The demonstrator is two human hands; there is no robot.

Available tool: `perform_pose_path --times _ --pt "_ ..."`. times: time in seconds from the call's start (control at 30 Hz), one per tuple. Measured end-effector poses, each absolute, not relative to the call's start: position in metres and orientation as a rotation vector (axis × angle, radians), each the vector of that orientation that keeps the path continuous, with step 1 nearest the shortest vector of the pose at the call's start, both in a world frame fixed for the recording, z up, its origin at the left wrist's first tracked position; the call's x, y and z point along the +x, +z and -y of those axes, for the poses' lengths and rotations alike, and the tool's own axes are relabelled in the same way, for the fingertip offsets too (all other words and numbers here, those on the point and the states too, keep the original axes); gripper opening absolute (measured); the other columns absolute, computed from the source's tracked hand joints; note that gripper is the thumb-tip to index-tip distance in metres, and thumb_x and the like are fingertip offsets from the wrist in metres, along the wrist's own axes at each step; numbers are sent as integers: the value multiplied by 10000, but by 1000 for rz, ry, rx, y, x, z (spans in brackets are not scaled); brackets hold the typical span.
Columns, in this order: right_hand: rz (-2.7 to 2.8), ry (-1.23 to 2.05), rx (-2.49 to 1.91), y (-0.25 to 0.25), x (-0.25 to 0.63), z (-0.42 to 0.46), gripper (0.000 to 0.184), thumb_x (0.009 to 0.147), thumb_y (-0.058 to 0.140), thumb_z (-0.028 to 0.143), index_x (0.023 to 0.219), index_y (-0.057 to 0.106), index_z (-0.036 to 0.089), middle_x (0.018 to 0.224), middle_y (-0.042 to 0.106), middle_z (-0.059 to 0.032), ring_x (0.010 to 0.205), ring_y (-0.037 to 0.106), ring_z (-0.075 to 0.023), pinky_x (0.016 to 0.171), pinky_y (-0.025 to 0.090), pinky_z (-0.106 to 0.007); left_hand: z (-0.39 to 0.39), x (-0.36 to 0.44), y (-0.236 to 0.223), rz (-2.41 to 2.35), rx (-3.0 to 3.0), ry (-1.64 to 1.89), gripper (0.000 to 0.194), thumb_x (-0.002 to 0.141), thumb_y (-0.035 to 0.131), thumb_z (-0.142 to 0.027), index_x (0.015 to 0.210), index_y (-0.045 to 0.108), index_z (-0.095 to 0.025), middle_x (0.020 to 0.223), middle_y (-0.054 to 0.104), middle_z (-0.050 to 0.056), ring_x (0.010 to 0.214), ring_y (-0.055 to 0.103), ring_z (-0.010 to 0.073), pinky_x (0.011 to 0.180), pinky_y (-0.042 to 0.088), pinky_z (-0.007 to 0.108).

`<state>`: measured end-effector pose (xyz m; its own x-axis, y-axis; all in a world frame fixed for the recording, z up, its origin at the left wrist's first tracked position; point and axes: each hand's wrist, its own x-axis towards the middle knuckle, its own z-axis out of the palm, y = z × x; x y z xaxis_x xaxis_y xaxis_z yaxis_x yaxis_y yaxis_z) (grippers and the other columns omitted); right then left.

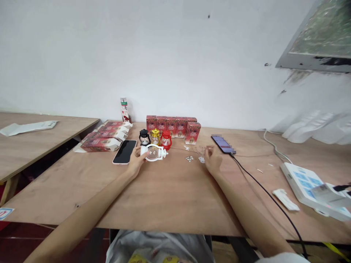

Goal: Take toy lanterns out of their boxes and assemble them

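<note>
One white lamp (153,152) is pointing sideways in front of the red lamp (166,140); the left hand (136,159) is pinching its bottom. Right of the red lamp, the right hand (213,160) is sitting by white bits (201,160); I can't tell its grip.

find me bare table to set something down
Bare wood lies between left forearm and right forearm, from the white lantern to the near table edge; more lies outside the left forearm, nearer than the red cartons. Crowded: around the coloured lanterns, red boxes and small discs.
</note>
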<state>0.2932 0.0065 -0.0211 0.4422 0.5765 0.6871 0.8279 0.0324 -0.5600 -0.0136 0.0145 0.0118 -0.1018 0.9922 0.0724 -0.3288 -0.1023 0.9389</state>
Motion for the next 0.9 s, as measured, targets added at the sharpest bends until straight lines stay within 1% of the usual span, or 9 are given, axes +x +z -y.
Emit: perform_pose_path --times 0.1,0.17,0.23,0.3,0.37,0.43,0.53,0.67,0.9 --pt "1436 -340 -1498 -29 263 -2 304 866 375 376 853 578 150 562 599 -32 442 495 -142 463 320 -251 -8 -10 10 -1026 1414 1644 589 460 796 -288 960 499 -196 904 601 6 856 590 172 744 458 297" --pt "1599 -381 -1309 -30 242 4 288 888 380 351 840 583 153 537 597 -18 397 478 -113 435 323 -235 -1 -8 10 -1073 1709 1709 537 536 770 -317 989 508 -197 969 595 28 918 573 190 796 437 324" --pt "1719 -440 -1097 -29 223 12 254 904 392 305 851 590 155 535 606 -9 396 492 -90 435 347 -210 7 -8 11 -1112 2051 1729 437 639 719 -323 1014 532 -197 1003 605 44 927 552 194 803 405 334" --pt "1780 -497 -930 -26 207 21 201 904 423 255 878 597 157 541 616 1 405 508 -73 449 372 -186 15 -8 11 -1143 2420 1668 400 710 678 -318 1075 553 -210 1024 622 54 915 529 201 791 360 343" --pt "1811 -530 -810 -22 194 29 144 892 461 207 883 596 159 556 628 8 417 522 -62 471 392 -171 20 -8 10 -1153 2731 1561 410 748 653 -316 1139 558 -236 1020 639 54 889 509 208 769 310 350" --pt "1828 -537 -735 -19 186 35 111 882 481 175 860 588 162 550 625 19 422 529 -55 485 397 -167 23 -7 8 -1139 2935 1456 393 770 635 -319 1152 571 -253 988 652 55 878 498 214 756 272 357" --pt "1844 -526 -713 -18 181 38 103 880 483 165 833 575 163 505 590 44 402 514 -48 471 381 -167 23 -5 6 -1090 3067 1336 339 797 604 -341 1123 600 -248 970 655 66 896 509 220 772 249 367" --pt "1844 -512 -722 -18 182 36 87 874 491 153 828 566 155 485 567 55 391 502 -46 457 366 -171 20 -4 4 -1075 3080 1270 348 825 562 -363 1145 587 -227 964 639 85 914 546 215 797 249 370" --pt "1856 -473 -723 -16 181 37 68 868 513 159 871 580 162 521 611 48 406 522 -48 472 383 -171 17 -6 -1 -1053 3078 1179 355 852 520 -302 1195 540 -214 1009 626 97 901 574 198 807 246 368"
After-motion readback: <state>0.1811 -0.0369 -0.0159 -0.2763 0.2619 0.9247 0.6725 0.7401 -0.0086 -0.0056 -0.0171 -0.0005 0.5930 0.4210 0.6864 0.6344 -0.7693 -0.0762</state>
